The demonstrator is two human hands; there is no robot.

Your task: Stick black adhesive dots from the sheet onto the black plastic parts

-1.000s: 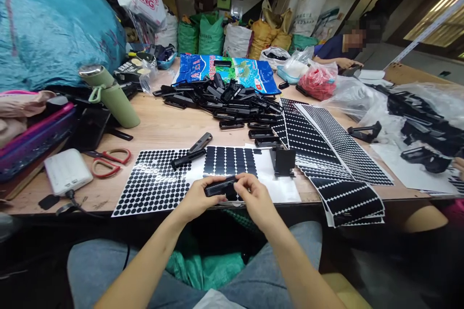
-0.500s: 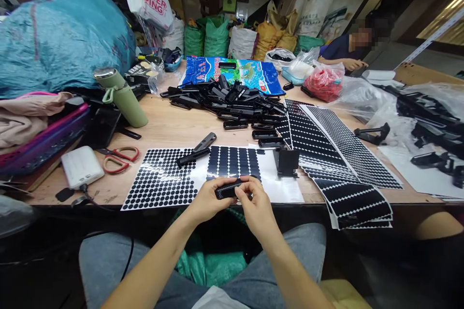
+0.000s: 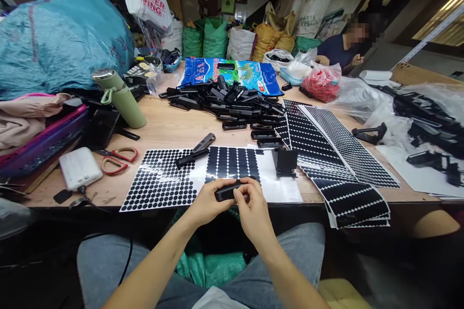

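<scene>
Between my two hands, just over the table's front edge, is a small oblong black plastic part. My left hand is closed round its left end. The fingers of my right hand pinch its right end, and the thumb presses on its face. Right behind the hands lies a sheet of black oblong stickers. To its left is a sheet of round black dots, with two black parts resting across its upper right corner. A black bracket-like piece stands on white paper to the right.
A heap of black plastic parts covers the table's middle. Overlapping sticker sheets lie to the right, some hanging over the edge. Red-handled scissors, a white power bank and a green flask are at left. A person sits at far right.
My hands keep the same hold on the black part, with little visible movement. The view has shifted slightly. At the far right, the other person's hands have moved apart, one now raised.
</scene>
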